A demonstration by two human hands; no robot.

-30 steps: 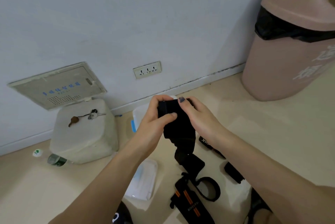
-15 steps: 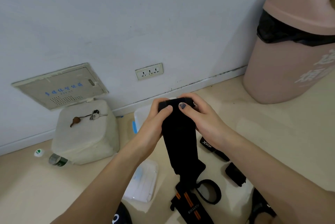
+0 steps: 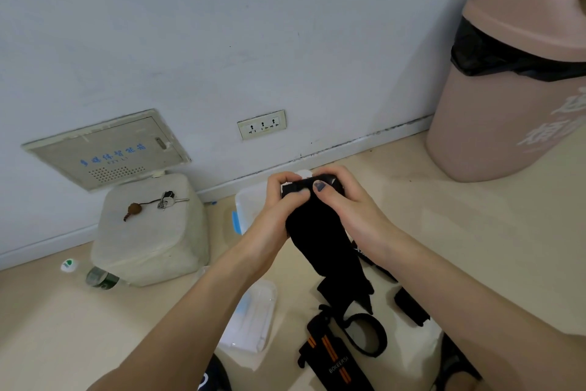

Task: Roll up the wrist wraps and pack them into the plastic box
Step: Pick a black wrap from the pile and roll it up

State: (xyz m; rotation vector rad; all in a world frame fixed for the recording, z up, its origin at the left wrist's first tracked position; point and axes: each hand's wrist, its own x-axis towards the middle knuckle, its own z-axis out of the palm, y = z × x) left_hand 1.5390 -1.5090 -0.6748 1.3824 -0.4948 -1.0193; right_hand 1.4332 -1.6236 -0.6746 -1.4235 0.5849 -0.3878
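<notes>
Head view. My left hand and right hand both pinch the rolled top end of a black wrist wrap, thumbs pressed side by side on the roll; its loose tail hangs down to the floor. The plastic box sits on the floor directly behind the wrap, partly hidden by my left hand. Its clear lid lies nearer me, left of the wrap's tail. A second wrist wrap with orange stripes lies just below the tail. A pink bin stands well right of the wrap.
</notes>
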